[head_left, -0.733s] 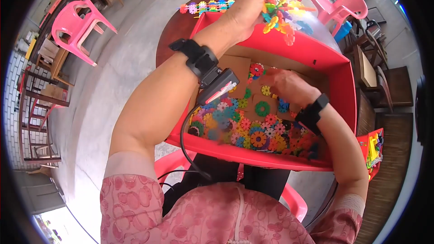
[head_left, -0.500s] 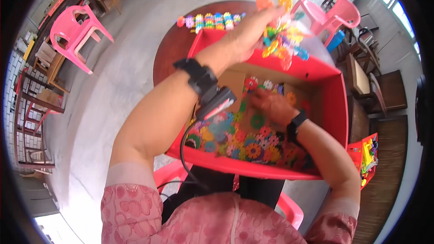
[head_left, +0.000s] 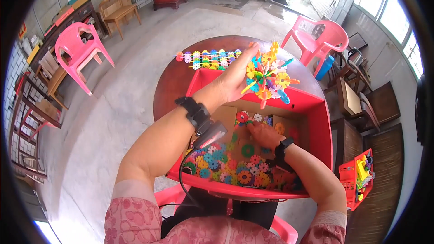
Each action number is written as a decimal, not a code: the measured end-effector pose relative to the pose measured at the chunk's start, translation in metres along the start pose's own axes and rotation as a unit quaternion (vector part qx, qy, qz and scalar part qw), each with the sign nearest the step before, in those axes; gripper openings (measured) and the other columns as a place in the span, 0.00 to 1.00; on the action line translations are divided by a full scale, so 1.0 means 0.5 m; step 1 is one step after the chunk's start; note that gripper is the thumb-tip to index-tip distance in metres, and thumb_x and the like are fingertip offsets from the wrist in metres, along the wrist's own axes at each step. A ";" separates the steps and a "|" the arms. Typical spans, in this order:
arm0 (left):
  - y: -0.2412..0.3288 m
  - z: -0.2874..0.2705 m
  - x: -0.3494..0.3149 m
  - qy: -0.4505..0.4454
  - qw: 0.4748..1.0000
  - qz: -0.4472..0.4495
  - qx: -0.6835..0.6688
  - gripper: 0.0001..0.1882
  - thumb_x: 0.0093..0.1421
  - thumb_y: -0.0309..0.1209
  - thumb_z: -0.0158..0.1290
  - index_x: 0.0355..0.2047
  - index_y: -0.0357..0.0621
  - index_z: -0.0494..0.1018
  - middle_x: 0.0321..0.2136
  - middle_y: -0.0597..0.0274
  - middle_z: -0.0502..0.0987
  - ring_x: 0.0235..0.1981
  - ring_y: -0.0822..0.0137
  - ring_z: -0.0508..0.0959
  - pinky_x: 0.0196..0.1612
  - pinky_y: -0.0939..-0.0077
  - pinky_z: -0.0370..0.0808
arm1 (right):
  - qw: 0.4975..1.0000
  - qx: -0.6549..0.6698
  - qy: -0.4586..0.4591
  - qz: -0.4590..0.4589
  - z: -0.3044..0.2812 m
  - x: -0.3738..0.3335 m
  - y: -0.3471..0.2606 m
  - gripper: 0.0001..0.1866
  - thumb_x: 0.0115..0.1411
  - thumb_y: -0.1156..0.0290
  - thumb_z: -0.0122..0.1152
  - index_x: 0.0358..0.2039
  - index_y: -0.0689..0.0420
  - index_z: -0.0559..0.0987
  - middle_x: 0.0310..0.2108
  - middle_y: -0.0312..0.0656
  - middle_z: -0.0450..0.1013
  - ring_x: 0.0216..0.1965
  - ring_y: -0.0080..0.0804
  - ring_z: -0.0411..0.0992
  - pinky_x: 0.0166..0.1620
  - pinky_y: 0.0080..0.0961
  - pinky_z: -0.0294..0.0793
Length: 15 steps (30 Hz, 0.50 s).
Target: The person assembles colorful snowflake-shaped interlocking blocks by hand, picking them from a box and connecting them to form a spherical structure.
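My left hand (head_left: 235, 74) is raised over the far side of a red box (head_left: 320, 140). It is closed on a cluster of interlocking plastic flower discs (head_left: 270, 77), with colourful petals sticking out all round. Down inside the box, my right hand (head_left: 267, 136) has its fingers curled together beside the loose discs. Its fingertips are partly hidden, so what they hold cannot be made out. Many loose flower discs (head_left: 244, 177) cover the box bottom, mostly on the near side. A lattice of joined discs (head_left: 210, 58) lies on the round table (head_left: 169, 95) behind the box.
Pink plastic chairs stand at left (head_left: 83, 47) and far right (head_left: 312, 38). A red basket of toys (head_left: 361, 176) is at my right, near wooden furniture (head_left: 382, 106). A black cable (head_left: 181, 167) hangs from the device on my left wrist, along the box's near left side.
The view has tilted up, showing more of the room. The disc cluster is still in my left hand, now turned and less blurred. My right hand stays in the box among the discs.
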<state>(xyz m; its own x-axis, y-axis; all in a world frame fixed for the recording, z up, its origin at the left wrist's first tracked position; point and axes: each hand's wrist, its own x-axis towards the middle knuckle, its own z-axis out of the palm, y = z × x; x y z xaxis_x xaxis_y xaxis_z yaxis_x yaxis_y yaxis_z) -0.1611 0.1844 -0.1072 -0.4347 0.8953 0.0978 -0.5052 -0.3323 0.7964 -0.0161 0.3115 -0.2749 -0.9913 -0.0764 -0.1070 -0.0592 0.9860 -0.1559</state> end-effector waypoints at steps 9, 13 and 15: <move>-0.006 -0.012 -0.002 -0.135 0.981 -0.097 -0.105 0.20 0.61 0.39 0.42 0.49 0.41 0.63 0.42 0.50 0.73 0.38 0.53 0.76 0.36 0.54 0.75 | 0.998 -0.028 0.019 -0.044 -0.003 -0.014 -0.012 0.11 0.56 0.73 0.46 0.39 0.61 0.71 0.39 0.53 0.68 0.38 0.51 0.73 0.39 0.39 0.75; -0.012 -0.027 -0.003 -0.134 0.985 -0.071 -0.085 0.18 0.58 0.33 0.46 0.49 0.43 0.64 0.44 0.51 0.72 0.38 0.53 0.75 0.36 0.56 0.75 | 0.997 -0.046 0.055 -0.024 -0.033 -0.017 -0.050 0.11 0.55 0.73 0.46 0.37 0.61 0.73 0.38 0.52 0.69 0.36 0.49 0.74 0.37 0.38 0.76; -0.009 -0.035 -0.005 -0.133 0.986 -0.087 -0.054 0.20 0.59 0.38 0.47 0.48 0.42 0.66 0.42 0.54 0.74 0.35 0.58 0.75 0.34 0.61 0.74 | 0.998 -0.032 -0.047 -0.025 -0.068 -0.013 -0.057 0.21 0.56 0.73 0.45 0.52 0.54 0.66 0.45 0.52 0.68 0.39 0.44 0.74 0.40 0.35 0.76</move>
<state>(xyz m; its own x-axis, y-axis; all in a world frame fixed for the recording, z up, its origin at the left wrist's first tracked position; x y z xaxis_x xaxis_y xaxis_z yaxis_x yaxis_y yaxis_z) -0.1707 0.1787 -0.1213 -0.1319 0.9828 0.1294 -0.6370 -0.1841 0.7486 -0.0122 0.2890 -0.2363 -0.9718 -0.1362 -0.1927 -0.1185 0.9878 -0.1005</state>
